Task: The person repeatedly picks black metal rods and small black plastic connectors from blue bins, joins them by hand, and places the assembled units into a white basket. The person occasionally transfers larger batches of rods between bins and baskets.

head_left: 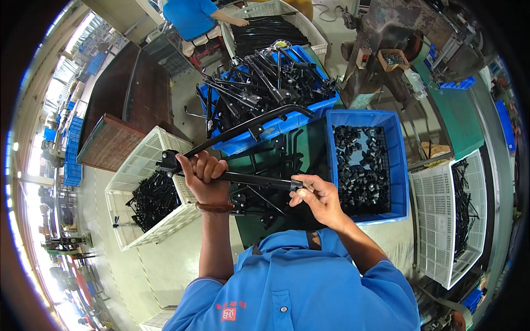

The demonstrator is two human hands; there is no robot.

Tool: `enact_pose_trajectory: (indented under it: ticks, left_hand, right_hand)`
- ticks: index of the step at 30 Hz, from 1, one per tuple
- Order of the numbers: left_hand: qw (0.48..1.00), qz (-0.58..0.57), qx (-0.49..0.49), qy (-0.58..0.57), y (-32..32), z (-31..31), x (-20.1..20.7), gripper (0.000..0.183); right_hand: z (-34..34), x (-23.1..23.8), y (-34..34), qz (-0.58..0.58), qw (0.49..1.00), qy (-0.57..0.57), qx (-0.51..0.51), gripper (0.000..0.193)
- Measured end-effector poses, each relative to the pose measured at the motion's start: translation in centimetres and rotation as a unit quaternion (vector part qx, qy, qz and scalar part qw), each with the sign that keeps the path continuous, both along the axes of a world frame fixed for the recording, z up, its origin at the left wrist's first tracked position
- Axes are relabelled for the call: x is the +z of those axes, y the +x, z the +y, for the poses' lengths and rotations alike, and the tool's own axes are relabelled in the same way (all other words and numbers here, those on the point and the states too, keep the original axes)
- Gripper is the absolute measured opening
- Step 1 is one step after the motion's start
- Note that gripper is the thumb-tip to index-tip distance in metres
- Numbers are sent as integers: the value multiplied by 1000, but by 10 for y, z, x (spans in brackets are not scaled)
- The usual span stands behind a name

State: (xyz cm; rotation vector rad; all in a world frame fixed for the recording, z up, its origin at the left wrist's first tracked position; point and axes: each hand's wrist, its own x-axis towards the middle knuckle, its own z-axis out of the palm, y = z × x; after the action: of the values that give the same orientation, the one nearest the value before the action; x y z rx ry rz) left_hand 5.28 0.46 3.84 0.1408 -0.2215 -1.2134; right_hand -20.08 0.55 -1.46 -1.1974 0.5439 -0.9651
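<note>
Two black metal tubes, joined at a hinge on the left, form a folding frame (254, 179) held above the green work surface (312, 151). My left hand (207, 175) is closed around it close to the hinge. Its upper tube slants away to the right and ends in a bent tip. At the right end of the lower tube, my right hand (321, 199) pinches a small black plastic fitting (297, 185) against the tube. Beneath my hands lie several similar black frames (279, 151). A blue bin (403, 171) of small black fittings stands beside my right hand.
Beyond my hands, a blue crate (323, 111) is heaped with black frames. White crates of black rods stand left (152, 236), right (436, 231) and at the back (316, 39). A worn machine (381, 33) is at the far right. Another person's blue sleeve (204, 8) shows at the top.
</note>
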Motion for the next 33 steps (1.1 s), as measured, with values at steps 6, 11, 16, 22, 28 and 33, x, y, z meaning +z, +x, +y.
enact_pose_trajectory:
  ticks: [6, 11, 16, 22, 28, 33]
  left_hand:
    - [991, -121, 54, 19, -10, -25, 28, 49]
    - [815, -547, 192, 4, 4, -99, 62, 20]
    - [199, -938, 129, -253, 4, -215, 46, 24]
    - [117, -973, 3, -201, 36, -258, -41, 29]
    - [186, -974, 27, -126, 23, -224, -38, 39]
    - [397, -889, 195, -123, -20, -160, -37, 41]
  right_hand:
    - [-25, -1, 0, -46, 999, 24, -11, 47]
    - [-56, -13, -51, 50, 973, 51, -219, 53]
    - [-42, -82, -108, 107, 937, 175, -284, 40]
    - [-24, -122, -152, 233, 915, 118, -308, 32]
    - [-73, -157, -175, 576, 761, -109, -278, 28]
    - [-143, -212, -157, 693, 657, -195, -225, 24]
